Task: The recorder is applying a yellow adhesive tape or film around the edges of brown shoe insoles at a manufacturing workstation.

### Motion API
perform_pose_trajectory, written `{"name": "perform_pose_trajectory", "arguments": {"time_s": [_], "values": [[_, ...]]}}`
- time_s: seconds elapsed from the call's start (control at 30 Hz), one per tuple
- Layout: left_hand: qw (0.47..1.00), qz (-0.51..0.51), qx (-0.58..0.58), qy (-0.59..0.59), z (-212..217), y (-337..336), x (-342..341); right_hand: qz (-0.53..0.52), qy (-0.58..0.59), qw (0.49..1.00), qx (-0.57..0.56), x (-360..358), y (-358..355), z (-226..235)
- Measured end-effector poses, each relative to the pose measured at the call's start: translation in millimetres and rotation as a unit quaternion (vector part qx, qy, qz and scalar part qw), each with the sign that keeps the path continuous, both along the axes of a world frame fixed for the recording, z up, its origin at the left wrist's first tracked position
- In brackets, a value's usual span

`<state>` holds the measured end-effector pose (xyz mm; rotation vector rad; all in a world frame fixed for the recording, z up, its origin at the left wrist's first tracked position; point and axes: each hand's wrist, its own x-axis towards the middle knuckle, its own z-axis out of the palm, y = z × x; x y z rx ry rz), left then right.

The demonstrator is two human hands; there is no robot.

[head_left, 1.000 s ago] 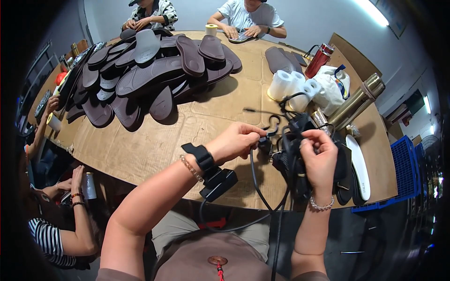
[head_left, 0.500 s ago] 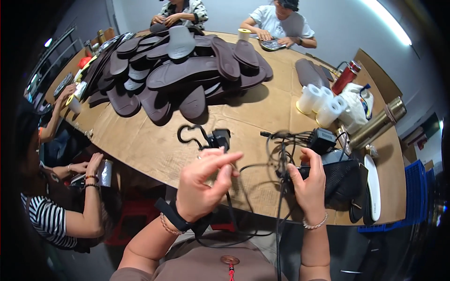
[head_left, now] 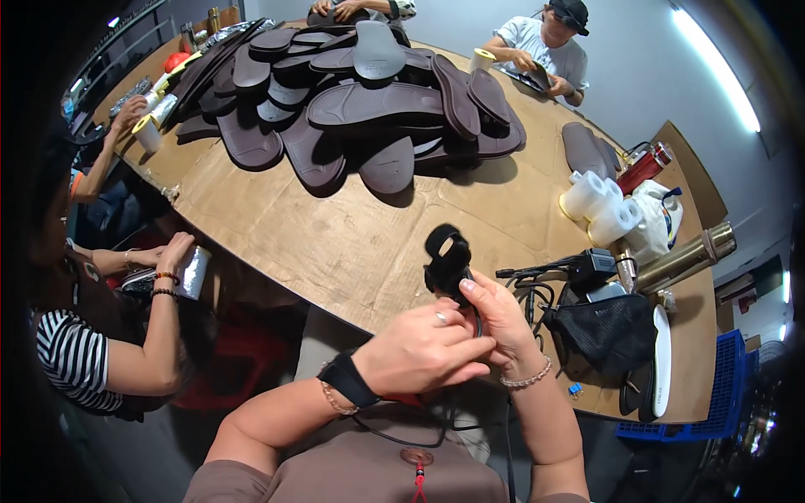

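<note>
Right hand (head_left: 496,317): closed, thumb and fingers gripping a black strapped device (head_left: 449,261), which is held up above the near edge of the table (head_left: 277,239), its strap curled into an open loop at the top. Left hand (head_left: 426,348): fingers bent and overlapping the right hand just below the device; whether they pinch anything is hidden, so cannot tell. Progress, judged from how things lie: handling looks partway. Done: a black wrist band (head_left: 345,377) sits around the left wrist, beside a beaded bracelet, and the device is in the grasp, clear of the table. Not done: its loop encircles no wrist; the right wrist carries only a clear beaded bracelet (head_left: 527,374). A thin black cable (head_left: 510,448) hangs below the hands in front of the body; its upper end is not traceable. Right of the hands, on the table, tangled black cables (head_left: 535,295) lie beside a black adapter box (head_left: 599,263) and a black mesh pouch (head_left: 605,331), none of them touched. Beyond, the heap of brown shoe soles (head_left: 377,105) is well apart from both hands. At left, a co-worker in a striped sleeve (head_left: 74,360) handles a silvery roll (head_left: 194,272).
</note>
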<state>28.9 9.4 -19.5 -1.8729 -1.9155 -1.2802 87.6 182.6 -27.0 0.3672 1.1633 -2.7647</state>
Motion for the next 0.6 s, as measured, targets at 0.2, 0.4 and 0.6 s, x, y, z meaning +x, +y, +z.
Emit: {"name": "perform_pose_trajectory", "arguments": {"time_s": [0.2, 0.4, 0.6], "values": [[0.925, 0.190, 0.135, -0.300, -18, -24, -16, 0.032, 0.086, 0.993, -0.080, 8, 10, -12], [0.670, -0.248, -0.002, -0.700, -47, -12, -42, 0.128, 0.132, 0.973, -0.141, 10, -1, -22], [0.650, -0.239, 0.033, -0.721, -58, -2, -39, 0.083, 0.042, 0.976, 0.197, 18, 7, -8]]}}
